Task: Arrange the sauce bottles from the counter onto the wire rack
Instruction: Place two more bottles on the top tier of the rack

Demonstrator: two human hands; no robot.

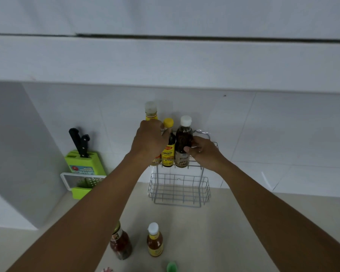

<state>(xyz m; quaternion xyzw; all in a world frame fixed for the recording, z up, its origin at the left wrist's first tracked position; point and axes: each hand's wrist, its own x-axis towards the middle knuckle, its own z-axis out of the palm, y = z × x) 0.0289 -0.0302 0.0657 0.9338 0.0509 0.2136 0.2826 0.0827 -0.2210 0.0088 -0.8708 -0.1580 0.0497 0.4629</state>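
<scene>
A two-tier wire rack [179, 193] stands against the tiled wall. Its upper tier holds three bottles: a tall yellow-labelled one with a clear cap [150, 111], a dark one with a yellow cap [168, 152], and a dark one with a white cap [183, 134]. My left hand [148, 139] wraps around the tall bottle, fingers touching the yellow-capped one. My right hand [201, 150] grips the white-capped bottle from the right. The lower tier holds nothing. On the counter near me stand a red sauce jar [121, 245] and a small amber bottle with a white cap [155, 240].
A green knife block [82, 163] with black-handled knives stands at the left by the wall, a white grater [81, 181] leaning on it. A green cap [172, 266] and another lid show at the bottom edge. An overhead cabinet hangs above.
</scene>
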